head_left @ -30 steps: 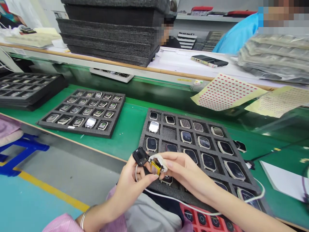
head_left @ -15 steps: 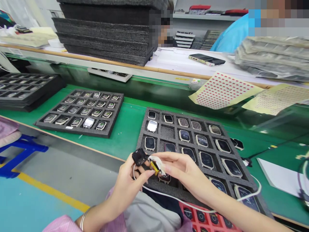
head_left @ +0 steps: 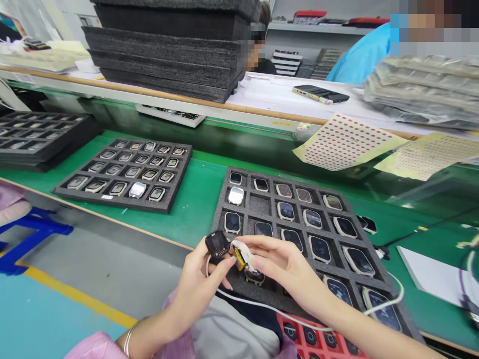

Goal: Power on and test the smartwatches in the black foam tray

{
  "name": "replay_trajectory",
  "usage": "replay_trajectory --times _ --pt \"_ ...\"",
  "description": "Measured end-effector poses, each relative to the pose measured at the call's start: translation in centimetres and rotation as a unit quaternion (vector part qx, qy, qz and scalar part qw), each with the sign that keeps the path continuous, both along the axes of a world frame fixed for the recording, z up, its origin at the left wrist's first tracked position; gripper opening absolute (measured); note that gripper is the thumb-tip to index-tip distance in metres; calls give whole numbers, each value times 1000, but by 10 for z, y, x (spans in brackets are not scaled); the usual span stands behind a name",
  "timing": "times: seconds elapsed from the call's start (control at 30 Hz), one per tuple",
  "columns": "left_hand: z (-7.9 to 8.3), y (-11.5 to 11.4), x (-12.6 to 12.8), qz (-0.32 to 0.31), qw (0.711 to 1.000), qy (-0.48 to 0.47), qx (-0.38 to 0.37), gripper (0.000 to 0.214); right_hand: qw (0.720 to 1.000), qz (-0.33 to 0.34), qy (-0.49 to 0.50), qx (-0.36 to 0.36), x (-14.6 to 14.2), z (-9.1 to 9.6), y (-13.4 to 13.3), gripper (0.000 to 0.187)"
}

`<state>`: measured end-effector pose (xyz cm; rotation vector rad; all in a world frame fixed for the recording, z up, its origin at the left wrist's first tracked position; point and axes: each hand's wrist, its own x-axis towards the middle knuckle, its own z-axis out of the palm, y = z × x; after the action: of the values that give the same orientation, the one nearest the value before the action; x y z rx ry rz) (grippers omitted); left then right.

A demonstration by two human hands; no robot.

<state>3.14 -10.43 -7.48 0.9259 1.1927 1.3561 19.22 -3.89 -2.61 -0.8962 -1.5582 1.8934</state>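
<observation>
My left hand (head_left: 200, 284) is closed on a small black square device (head_left: 217, 244) with a white cable (head_left: 258, 302) running from it. My right hand (head_left: 279, 259) pinches an opened smartwatch case (head_left: 244, 253), pale outside, with a yellow part showing on its inner side. The left thumb touches that yellow part, so both hands meet at the watch. Just below them is a black foam tray (head_left: 258, 205) with watches in its compartments. Part of the tray lies hidden behind my hands and forearm.
Another foam tray of watches (head_left: 123, 172) lies on the green bench to the left. Below my right forearm is a red tray (head_left: 295, 344) with round black parts. Dotted sticker sheets (head_left: 344, 142) hang from the shelf edge. A white board (head_left: 430, 274) lies at right.
The left thumb has shifted slightly on the yellow part, and the black device has tilted a little. Both hands stay in nearly the same place above the tray.
</observation>
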Motion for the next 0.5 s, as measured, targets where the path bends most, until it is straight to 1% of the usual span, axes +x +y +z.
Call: replay_trajectory --times 0.13,0.27,0.33,0.4,0.5 --pt "4 0 1 13 1000 -22 1 26 1000 -9 -7 14 1 0 -1 37" --pt "5 0 0 -23 998 -47 -20 32 999 -19 -2 35 4 -1 1 34" --pt "4 0 -1 -27 998 -46 -23 33 999 -23 2 43 5 -2 2 31" --pt "4 -1 -3 -5 1000 -30 -5 27 999 -7 -4 35 7 -3 4 27" --pt "5 -1 -4 35 998 17 58 14 999 33 -23 6 9 -2 5 28"
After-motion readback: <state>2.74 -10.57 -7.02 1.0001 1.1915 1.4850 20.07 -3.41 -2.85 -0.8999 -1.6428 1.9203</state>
